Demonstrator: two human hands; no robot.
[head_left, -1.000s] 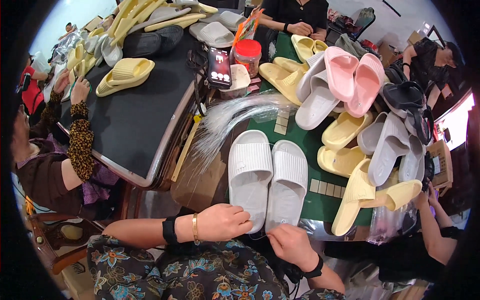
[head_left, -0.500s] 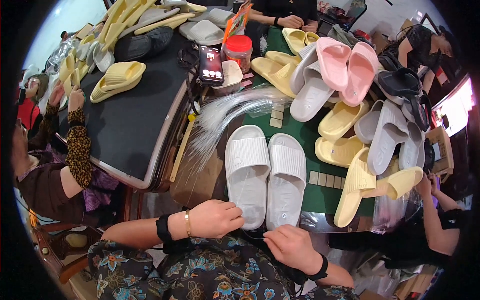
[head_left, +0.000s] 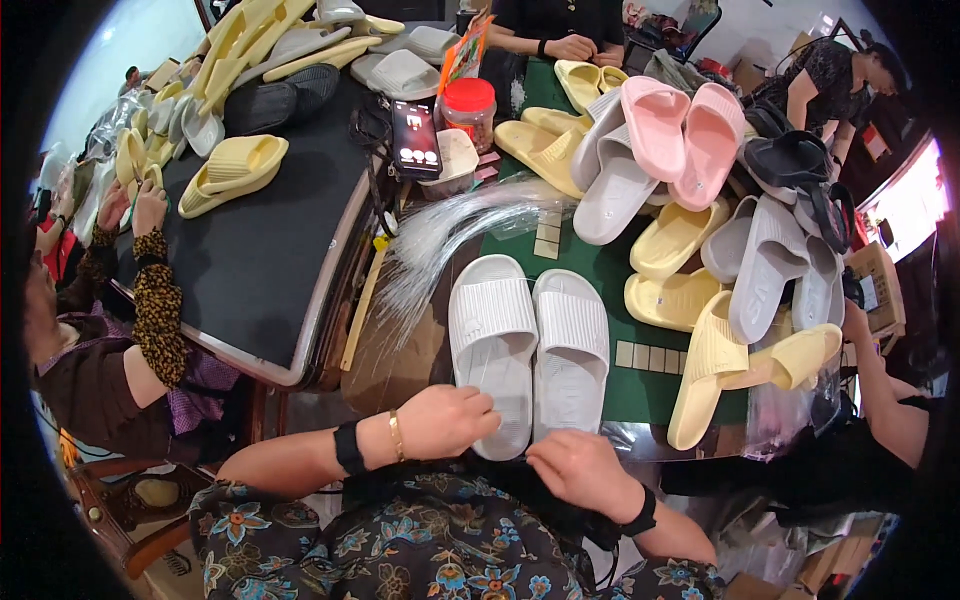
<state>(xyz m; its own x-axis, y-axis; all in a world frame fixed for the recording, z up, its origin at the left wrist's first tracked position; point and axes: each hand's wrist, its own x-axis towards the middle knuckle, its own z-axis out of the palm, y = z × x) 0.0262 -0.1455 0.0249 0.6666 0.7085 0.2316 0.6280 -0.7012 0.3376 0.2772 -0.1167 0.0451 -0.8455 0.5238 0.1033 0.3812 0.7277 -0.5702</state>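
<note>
Two white slide slippers (head_left: pixel 528 345) lie side by side, soles down, on the green-topped table (head_left: pixel 600 270) right in front of me. My left hand (head_left: pixel 445 420) rests with curled fingers at the heel of the left slipper (head_left: pixel 492 340), touching it. My right hand (head_left: pixel 580 470) is closed just below the heel of the right slipper (head_left: pixel 572 350); what it pinches is hidden. A bundle of thin clear plastic strands (head_left: pixel 450 235) fans out beyond the slippers' toes.
Piles of yellow, grey, pink and black slippers (head_left: pixel 720 230) cover the table's right side. A phone (head_left: pixel 417 140), a red-lidded jar (head_left: pixel 470 110) and a bowl stand at the back. A black table (head_left: pixel 260 260) with more slippers lies left. Other people sit left, right and opposite.
The hands have barely moved at the slippers' heels; my right hand shifted slightly right. The view tilted a little.
</note>
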